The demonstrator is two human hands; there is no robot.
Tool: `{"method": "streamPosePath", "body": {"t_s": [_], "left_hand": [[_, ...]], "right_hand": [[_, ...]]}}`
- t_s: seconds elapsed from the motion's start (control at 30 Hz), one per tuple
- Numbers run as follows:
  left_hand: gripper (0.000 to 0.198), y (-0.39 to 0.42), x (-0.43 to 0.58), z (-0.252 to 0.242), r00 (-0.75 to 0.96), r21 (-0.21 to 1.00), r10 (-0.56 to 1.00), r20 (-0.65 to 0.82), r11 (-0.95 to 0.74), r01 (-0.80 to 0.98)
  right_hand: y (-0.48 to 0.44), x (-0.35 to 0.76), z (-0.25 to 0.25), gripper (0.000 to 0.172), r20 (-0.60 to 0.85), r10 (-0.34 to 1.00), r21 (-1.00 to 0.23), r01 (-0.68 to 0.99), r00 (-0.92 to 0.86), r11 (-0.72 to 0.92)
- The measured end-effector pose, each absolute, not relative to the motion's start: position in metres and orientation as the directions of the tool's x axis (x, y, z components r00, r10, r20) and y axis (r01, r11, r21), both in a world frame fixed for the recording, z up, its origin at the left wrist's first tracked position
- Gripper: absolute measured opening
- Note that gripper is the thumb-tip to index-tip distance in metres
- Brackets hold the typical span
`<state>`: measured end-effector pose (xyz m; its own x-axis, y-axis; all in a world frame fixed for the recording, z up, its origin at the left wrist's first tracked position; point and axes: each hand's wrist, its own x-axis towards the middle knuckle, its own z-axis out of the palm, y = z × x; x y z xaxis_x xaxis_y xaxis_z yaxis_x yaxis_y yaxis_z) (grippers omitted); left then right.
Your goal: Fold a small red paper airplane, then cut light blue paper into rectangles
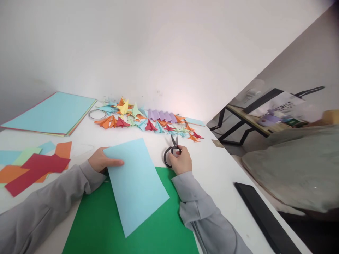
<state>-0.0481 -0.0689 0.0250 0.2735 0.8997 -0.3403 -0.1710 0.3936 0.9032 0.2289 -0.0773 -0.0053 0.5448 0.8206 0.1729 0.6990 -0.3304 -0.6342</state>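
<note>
A light blue sheet of paper (137, 187) is pinched at its upper left corner by my left hand (102, 160), the thumb lying on top. The sheet is tilted over a larger green sheet (92, 225) on the white table. My right hand (182, 160) grips black-handled scissors (168, 155) by the handle loops. Their blades point away from me, slightly parted, with no paper between them. The scissors are apart from the blue sheet, to its upper right.
Folded paper shapes (149, 125) in many colours line the wall. A stack of coloured sheets (53, 113) and a wire coil (97, 114) lie at the back left, cut paper strips (45, 162) nearer. A black flat object (265, 215) rests along the table's right edge.
</note>
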Motion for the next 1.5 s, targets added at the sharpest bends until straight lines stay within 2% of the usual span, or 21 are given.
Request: {"method": "streamPosePath", "body": {"t_s": [0.1,0.2,0.27,0.33,0.43,0.47,0.53,0.57,0.6,0.63,0.7,0.77,0.9,1.0,1.1,1.23,1.4,1.5], "left_hand": [[0.041,-0.068,-0.051,0.021,0.295,0.922,0.912,-0.286,0.345,-0.175],[0.038,-0.067,-0.05,0.021,0.245,0.921,0.924,-0.293,0.342,-0.187],[0.038,-0.066,-0.049,0.022,0.204,0.919,0.932,-0.301,0.34,-0.2],[0.039,-0.066,-0.048,0.024,0.175,0.917,0.94,-0.293,0.328,-0.227],[0.039,-0.065,-0.048,0.025,0.147,0.905,0.943,-0.299,0.329,-0.27],[0.039,-0.065,-0.048,0.025,0.143,0.901,0.941,-0.308,0.337,-0.275],[0.038,-0.064,-0.048,0.024,0.136,0.899,0.939,-0.316,0.342,-0.275],[0.038,-0.064,-0.049,0.024,0.13,0.902,0.941,-0.312,0.336,-0.271],[0.038,-0.063,-0.049,0.023,0.122,0.908,0.945,-0.303,0.325,-0.265],[0.039,-0.063,-0.049,0.023,0.11,0.915,0.951,-0.29,0.309,-0.258],[0.04,-0.062,-0.05,0.022,0.078,0.933,0.96,-0.268,0.279,-0.229],[0.04,-0.061,-0.05,0.022,0.062,0.942,0.965,-0.255,0.262,-0.211],[0.041,-0.061,-0.049,0.023,0.067,0.935,0.97,-0.234,0.243,-0.259],[0.041,-0.061,-0.047,0.022,0.026,0.953,0.977,-0.213,0.214,-0.215],[0.05,-0.062,-0.046,0.02,-0.041,0.966,0.981,-0.189,0.178,-0.188],[0.058,-0.065,-0.043,0.019,0.01,0.978,0.99,-0.144,0.144,-0.15],[0.05,-0.068,-0.042,0.018,0.018,0.99,0.995,-0.098,0.099,-0.103],[0.041,-0.067,-0.042,0.015,-0.013,0.992,0.994,-0.112,0.111,-0.063]], "right_hand": [[-0.079,0.227,-0.001,0.047,0.212,0.858,-0.382,0.847,0.469,-0.369],[-0.083,0.223,0.002,0.045,0.224,0.865,-0.171,0.892,0.449,-0.418],[-0.085,0.22,0.002,0.044,0.216,0.86,-0.117,0.887,0.462,-0.447],[-0.086,0.218,0.002,0.042,0.197,0.857,-0.114,0.88,0.475,-0.461],[-0.087,0.216,0.004,0.039,0.209,0.846,-0.186,0.869,0.491,-0.459],[-0.087,0.214,0.005,0.039,0.257,0.84,-0.253,0.872,0.478,-0.419],[-0.09,0.209,0.008,0.036,0.356,0.849,-0.476,0.857,0.391,-0.195],[-0.092,0.205,0.01,0.035,0.375,0.867,-0.61,0.791,0.328,-0.036],[-0.095,0.201,0.01,0.035,0.353,0.903,-0.747,0.656,0.247,0.112],[-0.097,0.196,0.01,0.037,0.27,0.949,-0.863,0.477,0.162,0.164],[-0.101,0.187,0.008,0.036,0.086,0.996,-0.981,0.18,0.03,0.079],[-0.103,0.181,0.004,0.035,-0.008,0.999,-0.999,0.047,-0.034,-0.006],[-0.102,0.177,-0.001,0.034,-0.062,0.998,-0.997,-0.047,-0.019,-0.063],[-0.1,0.178,-0.001,0.033,-0.061,0.996,-0.996,-0.063,0.058,-0.057],[-0.098,0.179,-0.002,0.033,-0.036,0.982,-0.997,-0.073,0.185,-0.023],[-0.096,0.18,-0.006,0.036,-0.03,0.95,-0.993,-0.117,0.311,0.007],[-0.095,0.182,-0.007,0.036,-0.075,0.921,-0.986,-0.164,0.382,-0.012],[-0.095,0.18,-0.006,0.038,-0.047,0.927,-0.988,-0.153,0.373,0.011]]}}
